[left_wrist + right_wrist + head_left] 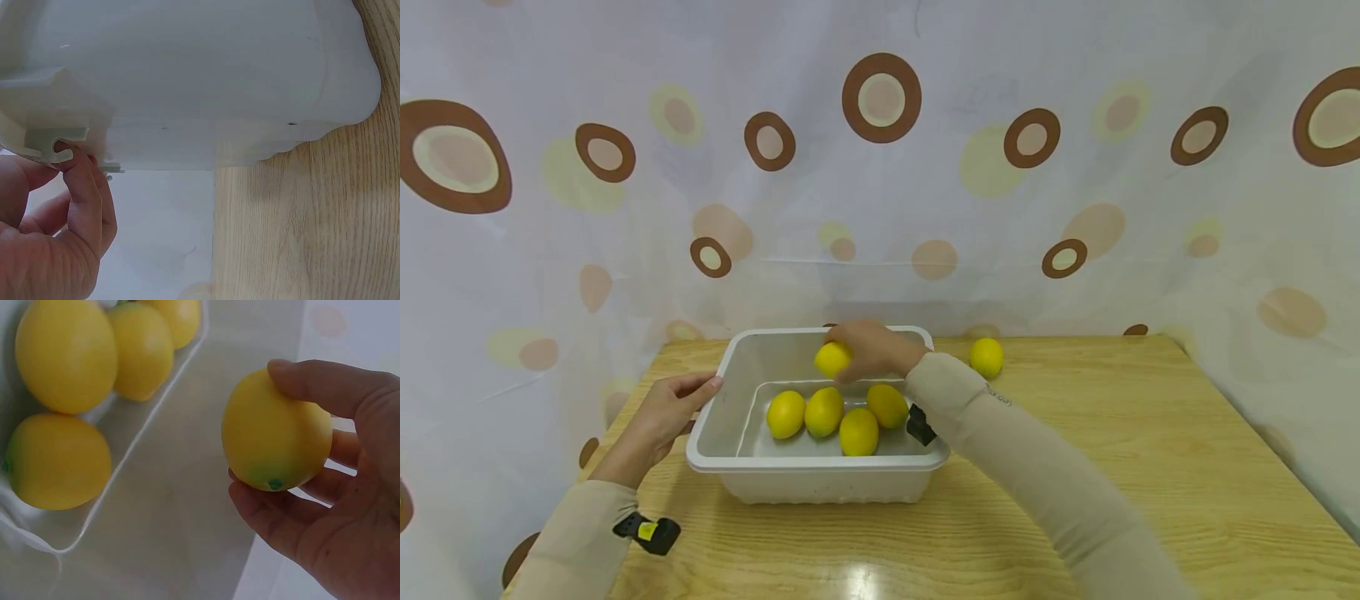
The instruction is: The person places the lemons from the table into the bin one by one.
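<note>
A white plastic basin (827, 464) stands on the wooden table, with several lemons, one of them a lemon (786, 415) at the left, lying on its floor. My left hand (662, 414) grips the basin's left rim; in the left wrist view its thumb and fingers (84, 200) pinch the rim's underside edge. Over the basin's back part, my right hand (874, 350) holds another lemon (275, 434) between thumb and fingers, above the ones inside. The held lemon's green-tipped end shows in the right wrist view.
One more lemon (986, 357) sits on the table (1112, 433) behind and to the right of the basin. A patterned curtain (880, 208) hangs along the table's back edge. Each sleeve carries a black wrist strap.
</note>
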